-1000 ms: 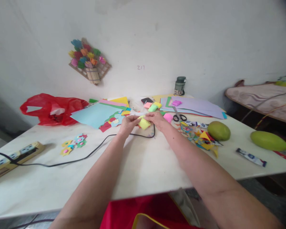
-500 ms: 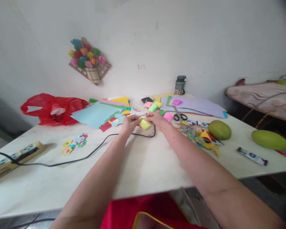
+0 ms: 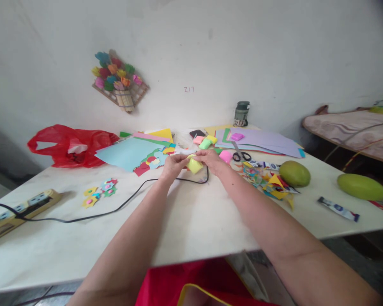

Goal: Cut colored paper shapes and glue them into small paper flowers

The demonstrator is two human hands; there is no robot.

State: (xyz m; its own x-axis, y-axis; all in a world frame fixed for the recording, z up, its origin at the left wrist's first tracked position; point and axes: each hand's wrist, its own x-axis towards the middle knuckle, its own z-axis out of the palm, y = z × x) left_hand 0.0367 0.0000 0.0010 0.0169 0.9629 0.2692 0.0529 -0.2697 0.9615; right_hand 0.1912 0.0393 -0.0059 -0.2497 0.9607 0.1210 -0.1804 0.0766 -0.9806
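A small yellow packet [image 3: 195, 166] is held up over the middle of the table between both hands. My left hand [image 3: 175, 165] pinches its upper left edge, fingers closed. On the other side, my right hand [image 3: 208, 159] grips the upper right edge with thumb and fingers. Just behind are pink, green and yellow soft packets, the green one [image 3: 205, 143] in front of the others. A pink piece [image 3: 225, 157] lies right beside my right hand. Scissors [image 3: 241, 156] with black handles rest further right.
Coloured sheets [image 3: 127, 153] and a red bag [image 3: 76, 146] lie at the left. A black cable [image 3: 127, 199] runs to a power strip [image 3: 25, 208]. Paper scraps [image 3: 268, 180], a green fruit [image 3: 294, 173], a tube [image 3: 338, 208] and a bottle [image 3: 241, 113] are at the right.
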